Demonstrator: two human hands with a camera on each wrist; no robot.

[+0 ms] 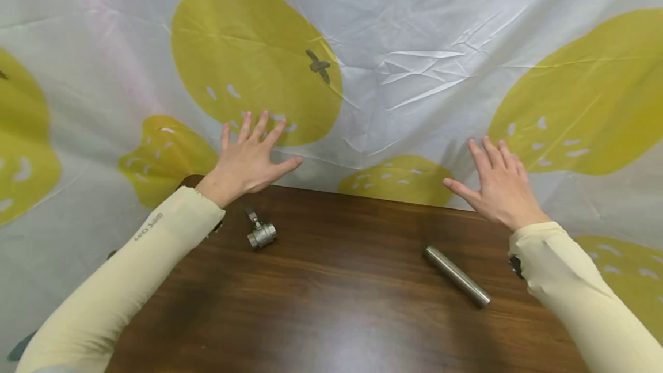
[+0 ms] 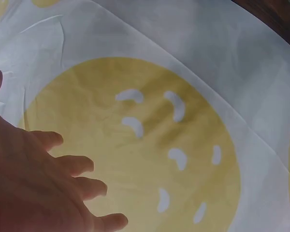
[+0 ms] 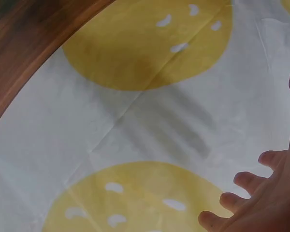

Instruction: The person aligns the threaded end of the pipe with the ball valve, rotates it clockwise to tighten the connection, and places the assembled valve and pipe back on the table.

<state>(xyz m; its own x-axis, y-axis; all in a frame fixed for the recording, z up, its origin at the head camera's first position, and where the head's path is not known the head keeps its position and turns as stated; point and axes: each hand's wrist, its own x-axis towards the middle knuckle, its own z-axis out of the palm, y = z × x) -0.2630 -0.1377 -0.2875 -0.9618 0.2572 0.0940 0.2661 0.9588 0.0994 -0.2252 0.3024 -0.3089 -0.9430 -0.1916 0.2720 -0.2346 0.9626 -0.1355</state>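
Observation:
My left hand (image 1: 246,160) is raised with its fingers spread, above the far left part of the wooden table (image 1: 331,281). Below it on the wood lies a metal ball valve (image 1: 262,235), its lever handle pointing away. My right hand (image 1: 502,189) is held up the same way at the far right, fingers straight and thumb out. A plain metal cylinder (image 1: 458,276) lies at a slant on the table, nearer me and to the left of the right hand. Both wrist views show the left hand (image 2: 38,183) and right hand (image 3: 266,193) holding nothing, before the printed cloth.
A whitish cloth (image 1: 414,102) with large yellow fruit prints hangs along the table's far edge and round both sides. Light-coloured sleeves cover both forearms. A dark rounded object (image 1: 192,181) shows partly behind the left wrist.

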